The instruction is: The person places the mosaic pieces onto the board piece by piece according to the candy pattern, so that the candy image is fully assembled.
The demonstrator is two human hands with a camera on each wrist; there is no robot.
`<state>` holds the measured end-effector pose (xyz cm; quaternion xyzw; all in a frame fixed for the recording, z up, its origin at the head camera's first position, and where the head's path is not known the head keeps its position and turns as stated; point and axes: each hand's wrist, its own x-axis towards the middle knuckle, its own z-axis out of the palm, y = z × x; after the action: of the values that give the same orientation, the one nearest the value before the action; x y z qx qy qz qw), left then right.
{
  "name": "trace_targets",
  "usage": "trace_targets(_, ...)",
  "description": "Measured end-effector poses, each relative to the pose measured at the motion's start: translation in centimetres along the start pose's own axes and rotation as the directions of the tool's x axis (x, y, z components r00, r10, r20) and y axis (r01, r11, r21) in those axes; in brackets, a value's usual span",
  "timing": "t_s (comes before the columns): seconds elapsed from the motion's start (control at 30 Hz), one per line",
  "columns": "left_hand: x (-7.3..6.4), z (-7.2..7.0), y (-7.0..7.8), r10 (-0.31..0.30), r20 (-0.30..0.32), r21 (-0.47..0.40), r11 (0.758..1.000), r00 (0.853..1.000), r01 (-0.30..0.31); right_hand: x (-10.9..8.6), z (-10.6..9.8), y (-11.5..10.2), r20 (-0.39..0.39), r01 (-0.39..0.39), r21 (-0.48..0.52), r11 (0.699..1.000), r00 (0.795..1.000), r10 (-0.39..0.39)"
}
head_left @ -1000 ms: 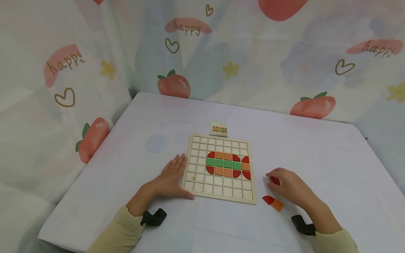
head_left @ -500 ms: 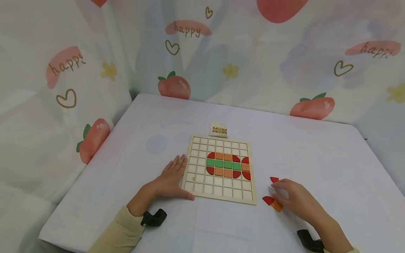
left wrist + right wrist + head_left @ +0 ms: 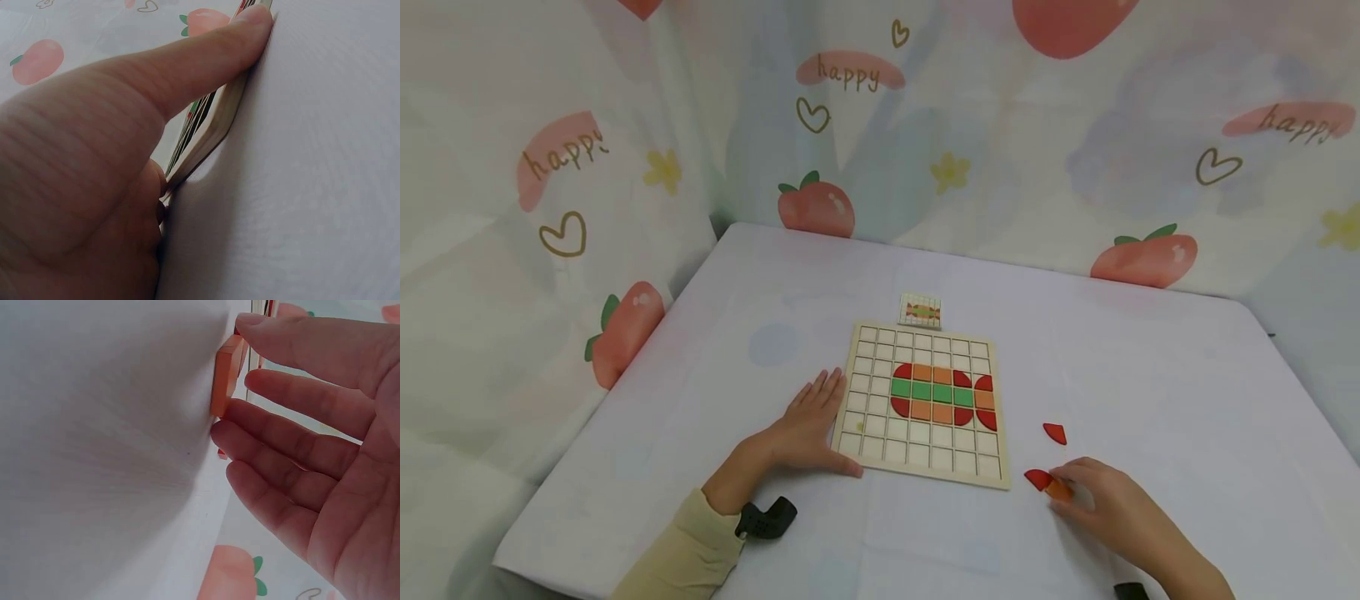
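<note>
A square wooden grid board (image 3: pixel 918 455) lies on the table, bearing a candy-like pattern of red, orange and green tiles. My left hand (image 3: pixel 805 429) rests spread at the board's left edge, its thumb along the near edge. To the right of the board, my right hand (image 3: pixel 1112 504) has its thumb and fingertips around an orange square tile (image 3: pixel 1058 489). That tile (image 3: pixel 225 378) stands between thumb and fingers in the right wrist view. One red quarter-round tile (image 3: pixel 1037 478) touches or nearly touches it; another red quarter-round tile (image 3: pixel 1055 433) lies farther back.
Behind the board, a small pattern card (image 3: pixel 920 311) shows the same candy shape. The white-covered table (image 3: pixel 1150 367) meets a printed cloth backdrop (image 3: pixel 1000 208) at the back and left. A black wrist mount (image 3: pixel 767 518) sits by the left sleeve.
My right hand has let go of the red quarter-round tile, which now lies on the table, and has moved nearer to the orange square tile. The left hand has stayed put.
</note>
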<state>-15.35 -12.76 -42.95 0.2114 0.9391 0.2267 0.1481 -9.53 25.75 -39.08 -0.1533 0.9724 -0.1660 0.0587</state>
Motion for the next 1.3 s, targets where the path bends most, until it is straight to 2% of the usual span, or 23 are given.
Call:
trace_targets(0.1,0.0,0.0,-0.1,0.003,-0.008,-0.005,1.000,1.000,-0.003,0.0,0.2,-0.1,0.026,-0.035,0.002,0.999,0.999,0.035)
trace_targets(0.17,0.0,-0.1,-0.1,-0.002,-0.004,-0.007,1.000,1.000,0.002,-0.1,0.4,0.0,0.011,-0.024,0.000,1.000,1.000,0.024)
trace_targets(0.27,-0.1,-0.1,-0.1,-0.002,-0.010,-0.005,1.000,1.000,0.002,-0.4,0.7,0.1,-0.066,0.054,-0.016,0.998,0.996,-0.055)
trace_targets(0.4,-0.2,-0.2,-0.2,-0.005,-0.011,-0.001,1.000,1.000,0.005,-0.4,1.1,0.3,-0.172,0.166,-0.068,0.984,0.969,-0.176)
trace_targets(0.5,-0.2,-0.3,-0.2,-0.009,-0.005,0.004,1.000,1.000,0.009,-0.2,1.1,0.3,-0.188,0.193,-0.085,0.977,0.960,-0.206)
trace_targets(0.57,-0.2,-0.3,-0.2,-0.009,-0.005,0.003,1.000,1.000,0.009,0.0,0.9,0.3,-0.159,0.184,-0.078,0.980,0.968,-0.195)
trace_targets(0.67,-0.1,-0.4,-0.2,-0.007,-0.007,0.002,1.000,1.000,0.007,0.4,0.4,0.2,-0.063,0.144,-0.060,0.988,0.987,-0.148)
trace_targets(0.73,-0.1,-0.3,-0.2,-0.001,-0.009,-0.001,1.000,1.000,0.001,0.7,-0.1,0.1,0.004,0.116,-0.045,0.992,0.993,-0.116)
trace_targets(0.8,-0.1,-0.3,-0.1,0.005,-0.009,-0.004,1.000,1.000,-0.006,1.2,-0.7,-0.1,0.037,0.101,-0.030,0.994,0.994,-0.100)
trace_targets(1.13,-0.1,-0.3,0.2,0.005,-0.004,0.001,1.000,1.000,-0.005,3.9,-2.0,-2.0,0.032,0.125,-0.003,0.992,0.992,-0.125)
trace_targets(1.3,0.0,-0.3,0.2,0.001,0.000,0.006,1.000,1.000,-0.001,4.9,-2.1,-2.7,0.033,0.171,-0.006,0.985,0.985,-0.171)
